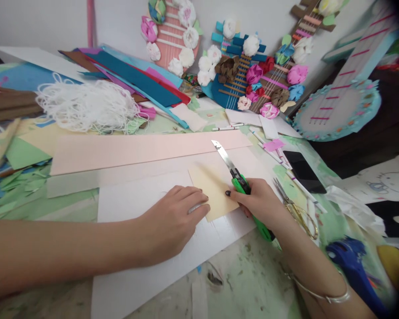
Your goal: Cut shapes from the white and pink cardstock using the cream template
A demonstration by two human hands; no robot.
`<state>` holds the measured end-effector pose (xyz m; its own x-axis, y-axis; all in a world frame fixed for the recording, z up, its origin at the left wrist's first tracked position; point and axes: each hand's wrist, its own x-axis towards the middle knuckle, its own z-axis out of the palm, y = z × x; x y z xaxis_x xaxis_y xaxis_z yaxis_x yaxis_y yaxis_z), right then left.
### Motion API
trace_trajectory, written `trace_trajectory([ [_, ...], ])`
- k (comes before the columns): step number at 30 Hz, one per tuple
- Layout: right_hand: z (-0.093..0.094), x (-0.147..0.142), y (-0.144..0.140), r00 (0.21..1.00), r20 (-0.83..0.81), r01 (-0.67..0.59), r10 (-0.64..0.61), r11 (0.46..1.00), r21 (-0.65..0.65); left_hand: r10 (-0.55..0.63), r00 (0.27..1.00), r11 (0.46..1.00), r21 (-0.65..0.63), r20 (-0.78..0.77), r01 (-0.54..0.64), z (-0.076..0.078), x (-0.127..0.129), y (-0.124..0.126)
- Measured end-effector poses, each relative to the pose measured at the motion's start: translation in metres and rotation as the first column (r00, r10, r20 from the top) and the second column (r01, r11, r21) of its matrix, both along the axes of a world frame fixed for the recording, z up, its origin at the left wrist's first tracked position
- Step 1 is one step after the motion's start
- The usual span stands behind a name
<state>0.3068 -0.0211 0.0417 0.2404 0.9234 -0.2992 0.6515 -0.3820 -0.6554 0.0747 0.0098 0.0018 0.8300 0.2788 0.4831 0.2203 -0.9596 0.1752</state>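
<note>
My right hand [261, 201] grips a green utility knife [241, 181] with its long blade extended up and to the left, above the paper. My left hand [174, 219] lies flat on a white board [136, 248], fingertips at the left edge of a small cream paper piece [213, 186]. My right thumb rests on the right edge of that cream piece. A long pale pink paper strip [136, 150] lies just beyond it.
Gold-handled scissors [297, 210] and a black phone [302, 170] lie to the right. A heap of white string [86, 106] and stacked coloured sheets [136, 77] sit behind. Paper-flower guitar crafts [249, 71] lean on the wall. Green scraps [16, 186] cover the left.
</note>
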Motion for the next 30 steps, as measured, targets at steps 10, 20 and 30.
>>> trace_trajectory([
  [10, -0.0029, 0.0008, 0.0024, 1.0, 0.005, 0.0, 0.0, 1.0, -0.006, 0.016, 1.0, 1.0, -0.027, -0.015, -0.016, 0.0027, 0.0007, 0.0002],
  [20, -0.0026, 0.001, 0.003, 0.999, 0.022, 0.025, -0.024, 1.0, -0.016, -0.004, 0.996, 0.999, 0.047, -0.091, 0.008, 0.0004, 0.0039, 0.0027],
  [30, -0.003, 0.001, 0.0037, 1.0, 0.028, 0.011, -0.01, 1.0, -0.014, -0.01, 0.991, 0.999, 0.05, -0.137, 0.017, 0.001, 0.004, 0.005],
])
